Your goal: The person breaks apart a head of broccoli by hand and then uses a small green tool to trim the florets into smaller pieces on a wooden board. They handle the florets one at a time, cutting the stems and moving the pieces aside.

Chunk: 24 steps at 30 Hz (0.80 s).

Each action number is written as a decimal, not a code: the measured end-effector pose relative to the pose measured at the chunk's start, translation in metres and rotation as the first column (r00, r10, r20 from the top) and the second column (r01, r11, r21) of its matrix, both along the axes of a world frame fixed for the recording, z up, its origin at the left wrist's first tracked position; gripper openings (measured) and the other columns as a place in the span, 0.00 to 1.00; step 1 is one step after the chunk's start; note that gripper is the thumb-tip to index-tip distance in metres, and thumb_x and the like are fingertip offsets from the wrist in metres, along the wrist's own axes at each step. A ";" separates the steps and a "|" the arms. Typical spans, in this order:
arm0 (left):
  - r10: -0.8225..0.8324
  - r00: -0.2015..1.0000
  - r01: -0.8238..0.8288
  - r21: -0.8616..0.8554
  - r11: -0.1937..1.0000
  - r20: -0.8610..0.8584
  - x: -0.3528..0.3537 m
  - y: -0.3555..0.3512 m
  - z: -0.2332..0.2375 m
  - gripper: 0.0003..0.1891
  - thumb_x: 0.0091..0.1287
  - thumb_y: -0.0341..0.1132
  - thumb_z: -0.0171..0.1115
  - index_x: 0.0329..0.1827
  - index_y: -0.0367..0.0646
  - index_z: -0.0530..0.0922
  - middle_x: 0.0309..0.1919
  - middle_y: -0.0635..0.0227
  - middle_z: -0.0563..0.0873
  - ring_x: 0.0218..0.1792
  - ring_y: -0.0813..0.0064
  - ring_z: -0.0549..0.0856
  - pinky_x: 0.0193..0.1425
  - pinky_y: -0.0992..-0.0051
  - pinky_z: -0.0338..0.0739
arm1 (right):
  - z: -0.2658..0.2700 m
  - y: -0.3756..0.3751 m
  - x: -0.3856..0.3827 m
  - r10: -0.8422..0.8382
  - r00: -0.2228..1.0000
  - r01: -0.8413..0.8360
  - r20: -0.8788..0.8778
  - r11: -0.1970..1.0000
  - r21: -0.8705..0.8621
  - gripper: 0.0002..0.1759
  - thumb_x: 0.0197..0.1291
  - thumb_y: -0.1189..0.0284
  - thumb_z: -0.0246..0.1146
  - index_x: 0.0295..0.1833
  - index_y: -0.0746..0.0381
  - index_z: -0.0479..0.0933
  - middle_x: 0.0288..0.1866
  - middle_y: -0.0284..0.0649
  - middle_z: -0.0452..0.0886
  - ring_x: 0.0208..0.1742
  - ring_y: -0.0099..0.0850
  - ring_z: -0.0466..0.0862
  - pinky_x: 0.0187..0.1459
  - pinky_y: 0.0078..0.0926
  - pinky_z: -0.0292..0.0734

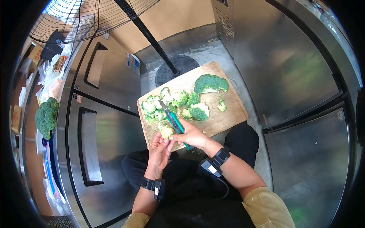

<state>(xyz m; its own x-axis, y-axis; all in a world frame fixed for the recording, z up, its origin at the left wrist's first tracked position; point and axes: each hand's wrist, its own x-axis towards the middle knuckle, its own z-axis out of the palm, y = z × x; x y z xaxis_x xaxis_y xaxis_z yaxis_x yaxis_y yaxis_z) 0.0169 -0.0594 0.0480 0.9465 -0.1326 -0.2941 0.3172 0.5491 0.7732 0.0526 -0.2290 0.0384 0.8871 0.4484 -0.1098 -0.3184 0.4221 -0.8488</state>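
My left hand (159, 150) pinches a small broccoli floret (166, 131) by its lower end, over the near edge of a wooden cutting board (232, 118). A green utility knife (174, 122) is gripped in my right hand (194, 136), its tip pointing away from me over the cut florets. The right thumb and fingertips come close to the left ones at the floret. Several cut broccoli florets (150, 107) lie heaped on the board's left half. Toward the far right corner rests a large broccoli piece (211, 83), with a small floret (221, 105) nearer me.
Beyond the board, a black fan pole (152, 41) rises from a round base (176, 66). Steel cabinets (110, 133) stand close on the left, with another steel cabinet (292, 64) on the right. A broccoli head (47, 117) sits at the far left beside plastic bags (51, 78).
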 end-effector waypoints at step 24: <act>-0.031 0.996 0.030 -0.017 0.999 -0.081 -0.008 0.008 -0.015 0.12 0.67 0.28 0.59 0.53 0.44 0.74 0.50 0.65 0.82 0.51 0.71 0.81 0.59 0.64 0.78 | -0.019 0.000 -0.003 -0.012 1.000 0.012 -0.001 0.993 -0.116 0.20 0.57 0.76 0.67 0.52 0.63 0.67 0.32 0.31 0.75 0.21 0.16 0.71 0.21 0.14 0.68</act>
<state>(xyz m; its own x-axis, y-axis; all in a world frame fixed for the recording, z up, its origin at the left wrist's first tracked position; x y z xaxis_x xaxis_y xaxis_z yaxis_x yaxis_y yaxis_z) 0.0091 -0.0514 0.0328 0.9150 -0.1664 -0.3676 0.3955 0.5499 0.7357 0.0494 -0.2287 0.0192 0.8922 0.4217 -0.1617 -0.3151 0.3245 -0.8919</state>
